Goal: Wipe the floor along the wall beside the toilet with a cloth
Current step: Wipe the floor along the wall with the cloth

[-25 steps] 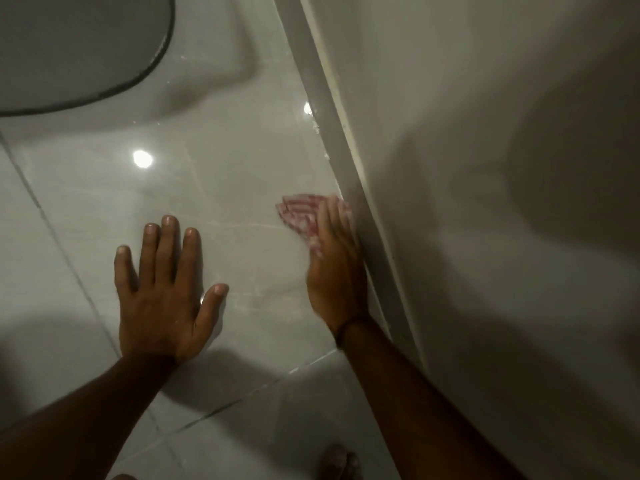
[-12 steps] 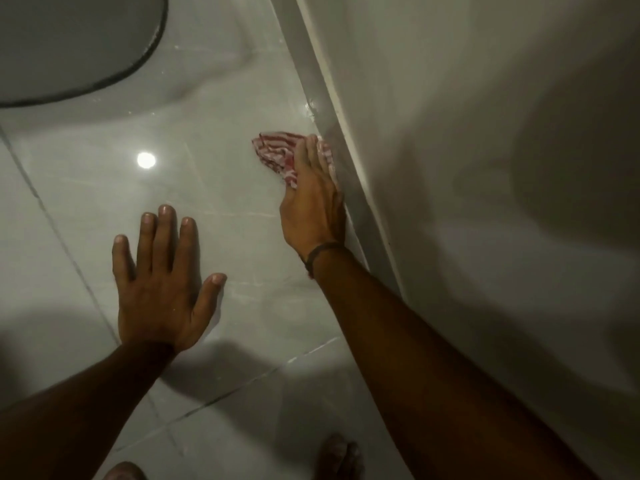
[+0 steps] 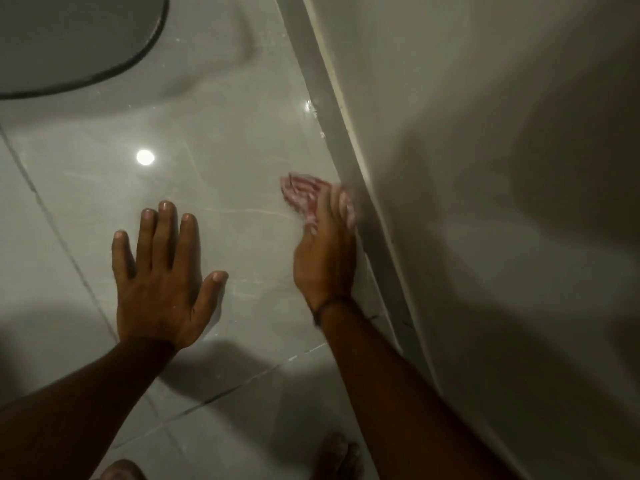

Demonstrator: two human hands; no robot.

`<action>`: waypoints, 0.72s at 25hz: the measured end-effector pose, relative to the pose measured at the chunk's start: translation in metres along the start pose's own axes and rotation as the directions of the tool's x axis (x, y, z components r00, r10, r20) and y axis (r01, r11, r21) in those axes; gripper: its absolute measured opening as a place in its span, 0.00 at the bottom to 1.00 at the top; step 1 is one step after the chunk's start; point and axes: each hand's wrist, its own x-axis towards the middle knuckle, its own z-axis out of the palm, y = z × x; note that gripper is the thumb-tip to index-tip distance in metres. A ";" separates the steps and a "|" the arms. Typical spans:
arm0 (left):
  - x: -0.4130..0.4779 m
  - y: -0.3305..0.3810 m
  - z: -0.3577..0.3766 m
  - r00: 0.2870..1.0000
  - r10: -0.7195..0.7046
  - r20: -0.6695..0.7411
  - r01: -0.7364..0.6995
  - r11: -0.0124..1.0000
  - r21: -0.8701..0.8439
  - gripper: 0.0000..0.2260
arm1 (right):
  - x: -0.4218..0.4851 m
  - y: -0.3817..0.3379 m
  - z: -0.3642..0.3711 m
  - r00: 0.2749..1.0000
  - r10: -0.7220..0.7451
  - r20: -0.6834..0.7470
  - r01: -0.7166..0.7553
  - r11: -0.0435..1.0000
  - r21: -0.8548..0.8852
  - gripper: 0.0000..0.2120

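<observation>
A red-and-white striped cloth (image 3: 300, 192) lies on the glossy grey floor tile (image 3: 221, 174), right at the foot of the wall (image 3: 450, 168). My right hand (image 3: 325, 251) presses flat on the cloth's near part, its outer edge against the skirting strip (image 3: 349, 154); hand and cloth are motion-blurred. My left hand (image 3: 162, 275) rests flat on the tile with its fingers spread and holds nothing. The toilet's rounded base (image 3: 69, 39) fills the upper left corner.
A ceiling light reflects as a bright spot (image 3: 144, 157) on the tile. Grout lines cross the floor on the left and near my forearms. My toes (image 3: 337, 455) show at the bottom edge, and shadows cover the lower floor.
My right hand slid the cloth forward along the wall, then pulled it back toward me to about where it started. My left hand stayed planted on the tile.
</observation>
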 end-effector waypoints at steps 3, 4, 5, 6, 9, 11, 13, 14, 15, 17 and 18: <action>0.000 -0.001 -0.002 1.000 -0.022 0.021 0.021 1.000 0.010 0.41 | 0.060 -0.037 0.005 0.991 -0.137 -0.001 0.137 0.987 -0.090 0.33; 0.001 0.000 -0.003 0.999 -0.024 0.023 0.024 1.000 0.013 0.41 | 0.067 -0.039 0.005 0.986 -0.164 -0.005 0.163 0.981 -0.106 0.33; 0.001 0.002 -0.004 0.999 -0.025 0.026 0.025 1.000 0.012 0.42 | 0.063 -0.032 0.004 0.985 -0.171 0.000 0.170 0.980 -0.101 0.32; 0.002 0.002 -0.005 0.999 -0.025 0.028 0.024 1.000 0.007 0.42 | 0.047 -0.017 0.002 0.987 -0.161 -0.001 0.160 0.984 -0.077 0.30; 0.001 0.002 -0.008 0.999 -0.038 0.035 0.039 0.999 -0.020 0.42 | -0.059 0.049 -0.009 0.999 -0.046 -0.016 0.046 0.998 -0.033 0.26; 0.001 0.005 -0.009 0.999 -0.037 0.024 0.038 0.999 -0.026 0.41 | -0.112 0.083 -0.012 0.996 0.046 -0.071 -0.048 0.998 -0.031 0.27; 0.003 0.005 -0.008 0.999 -0.032 0.017 0.032 0.999 -0.015 0.41 | -0.117 0.095 -0.003 0.994 0.041 -0.105 -0.046 0.998 -0.043 0.28; 0.002 0.004 -0.008 0.999 -0.034 0.019 0.035 0.999 -0.013 0.41 | -0.108 0.089 0.000 0.995 0.030 -0.095 -0.034 0.998 -0.050 0.28; 0.002 0.003 -0.007 0.999 -0.032 0.018 0.032 0.999 -0.014 0.41 | -0.093 0.078 0.001 0.997 0.014 -0.078 -0.018 0.998 -0.053 0.28; 0.001 0.004 -0.007 1.000 -0.021 0.016 0.021 1.000 -0.011 0.41 | -0.051 0.051 0.004 0.996 -0.068 -0.054 0.064 0.995 -0.076 0.28; 0.001 0.004 -0.006 1.000 -0.022 0.016 0.022 1.000 -0.008 0.41 | -0.024 0.035 0.007 0.991 -0.125 -0.051 0.120 0.989 -0.091 0.28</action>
